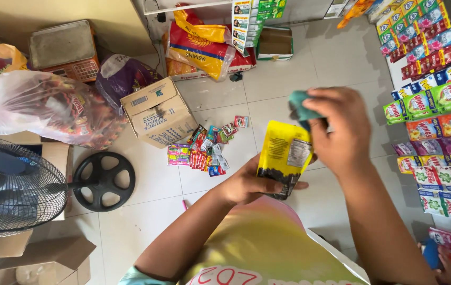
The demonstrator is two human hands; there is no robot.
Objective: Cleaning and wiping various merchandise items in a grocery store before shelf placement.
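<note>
Gripping flat yellow-and-black foil pouch [284, 157] at chest height in closed left hand [249, 184], pressing bunched teal cloth [302, 107] in clenched right hand [341, 129] against top edge; wiping apparently underway, lower face seemingly untouched

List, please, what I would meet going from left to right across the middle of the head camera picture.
Clear plastic bag of snacks → cardboard box → small sachets on the floor → left hand holding a yellow pouch → right hand with a teal cloth → hanging sachet strips.
</note>
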